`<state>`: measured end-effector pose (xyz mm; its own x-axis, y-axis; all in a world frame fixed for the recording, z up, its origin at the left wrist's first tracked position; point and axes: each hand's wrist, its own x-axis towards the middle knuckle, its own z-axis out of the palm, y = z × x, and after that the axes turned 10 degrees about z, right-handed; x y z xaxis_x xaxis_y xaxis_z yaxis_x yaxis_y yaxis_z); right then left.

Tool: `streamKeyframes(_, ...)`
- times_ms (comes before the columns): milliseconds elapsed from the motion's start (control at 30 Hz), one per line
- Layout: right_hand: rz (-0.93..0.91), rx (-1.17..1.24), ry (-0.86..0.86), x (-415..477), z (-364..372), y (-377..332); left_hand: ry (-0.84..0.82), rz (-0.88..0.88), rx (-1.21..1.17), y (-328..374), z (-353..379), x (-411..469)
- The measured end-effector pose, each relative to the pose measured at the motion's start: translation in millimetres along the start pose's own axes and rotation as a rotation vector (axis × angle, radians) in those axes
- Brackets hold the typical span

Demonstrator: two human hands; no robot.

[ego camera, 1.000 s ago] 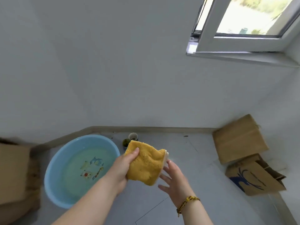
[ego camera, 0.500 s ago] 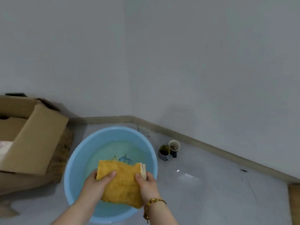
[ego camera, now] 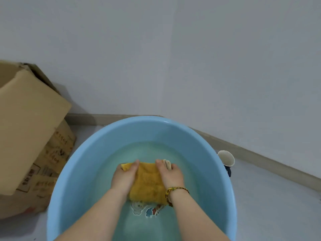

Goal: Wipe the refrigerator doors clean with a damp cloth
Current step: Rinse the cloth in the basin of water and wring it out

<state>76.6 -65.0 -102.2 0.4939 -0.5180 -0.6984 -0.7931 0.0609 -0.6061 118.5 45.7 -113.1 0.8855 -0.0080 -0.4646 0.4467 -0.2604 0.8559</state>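
A folded yellow cloth [ego camera: 147,183] lies low in the water of a round light-blue basin [ego camera: 205,146] on the floor. My left hand [ego camera: 124,176] grips the cloth's left side, thumb on top. My right hand [ego camera: 171,174], with a braided bracelet at the wrist, grips the right side, where a paler layer of the cloth shows at the edge. Both forearms reach down into the basin. No refrigerator is in view.
Open cardboard boxes [ego camera: 29,129] stand against the wall just left of the basin. A paper cup [ego camera: 225,158] sits on the floor at the basin's right rim. Grey walls meet in a corner right behind the basin.
Both hands have carried the yellow cloth down from above the basin into the water. My view has dropped lower and closer over the basin.
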Motion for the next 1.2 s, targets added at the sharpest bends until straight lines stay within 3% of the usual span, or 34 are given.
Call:
streamKeyframes(233, -0.097, -0.382, 0.208, 37.1, 17.6, 28.5, -0.065, 0.161, 0.449, -28.2, 15.5, 33.1)
streamKeyframes(367, -0.118, -0.555, 0.257, 36.7, 21.8, 32.6, -0.079, 0.170, 0.554, -32.4, 13.7, 30.9)
streamKeyframes(467, -0.076, -0.471, 0.238, 38.6, 22.6, 27.5, -0.051, 0.088, 0.352, -26.8, 16.2, 33.7)
streamKeyframes(567, 0.005, -0.033, 0.016, 31.9, 22.7, 15.2, -0.049, -0.043, 0.012, -11.8, 18.2, 25.4)
streamKeyframes(667, -0.146, 0.146, 0.023, 3.8, 24.1, 0.6, 0.003, 0.031, -0.063, 10.3, 19.5, 8.9)
streamKeyframes(833, -0.449, 0.081, 0.204, -38.6, 26.8, -16.6, 0.084, 0.212, -0.072, 39.3, 18.7, -15.2)
streamKeyframes(1067, -0.489, 0.090, 0.138, -52.8, 37.4, -1.0, 0.100, 0.195, -0.096, 24.1, 7.0, -19.3)
streamKeyframes(1200, -0.518, -0.031, 0.203, -50.7, 37.0, 6.4, 0.076, 0.128, -0.135, 14.2, 9.0, -19.6)
